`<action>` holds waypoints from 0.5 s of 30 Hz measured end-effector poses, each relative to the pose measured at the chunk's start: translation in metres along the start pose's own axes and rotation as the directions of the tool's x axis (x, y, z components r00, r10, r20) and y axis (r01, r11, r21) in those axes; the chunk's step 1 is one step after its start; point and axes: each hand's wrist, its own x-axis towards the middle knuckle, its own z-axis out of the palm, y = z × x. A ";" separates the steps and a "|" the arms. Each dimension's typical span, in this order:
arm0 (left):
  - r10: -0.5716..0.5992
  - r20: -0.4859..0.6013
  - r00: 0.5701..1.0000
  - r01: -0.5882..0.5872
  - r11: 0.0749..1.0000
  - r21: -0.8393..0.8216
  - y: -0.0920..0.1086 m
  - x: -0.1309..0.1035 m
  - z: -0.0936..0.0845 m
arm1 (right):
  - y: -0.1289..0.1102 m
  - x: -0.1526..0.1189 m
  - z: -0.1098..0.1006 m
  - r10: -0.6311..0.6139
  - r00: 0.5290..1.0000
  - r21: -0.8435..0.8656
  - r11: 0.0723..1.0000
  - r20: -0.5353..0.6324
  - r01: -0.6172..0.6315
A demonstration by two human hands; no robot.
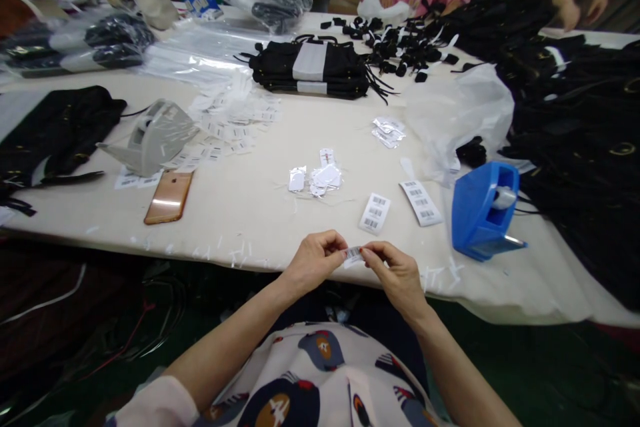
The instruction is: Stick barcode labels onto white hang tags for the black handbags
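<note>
Delicately, the left hand (314,260) and right hand (400,275) pinch a label (354,254) by opposite ends, fingers (371,258) closed on it, seemingly to keep it flat, left of the blue dispenser (475,210), where two sheets (375,213) also lie, apparently for easy reach.

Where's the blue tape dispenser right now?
In the head view, the blue tape dispenser sits on the right of the table, between a barcode sheet and the black pile, right of the right hand.
</note>
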 end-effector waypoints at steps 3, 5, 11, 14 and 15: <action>-0.015 -0.001 1.000 0.015 0.999 0.032 -0.003 0.003 0.002 | 0.002 -0.003 0.002 0.004 1.000 -0.015 1.000 -0.024 -0.004; -0.031 -0.006 1.000 0.031 0.998 0.057 -0.004 0.006 0.003 | 0.004 -0.003 0.004 0.008 0.999 -0.022 1.000 -0.048 -0.009; 0.093 -0.044 0.995 -0.081 0.969 0.234 -0.004 0.015 0.000 | 0.007 -0.001 -0.003 -0.020 0.999 -0.081 0.997 -0.041 0.016; 0.229 -0.067 0.971 -0.193 0.921 0.338 -0.002 0.017 -0.001 | 0.005 0.001 -0.010 -0.115 0.993 -0.187 0.975 0.039 0.120; 0.254 -0.034 0.967 -0.226 0.907 0.354 -0.001 0.017 -0.001 | 0.004 0.002 -0.011 -0.157 0.985 -0.228 0.959 0.075 0.170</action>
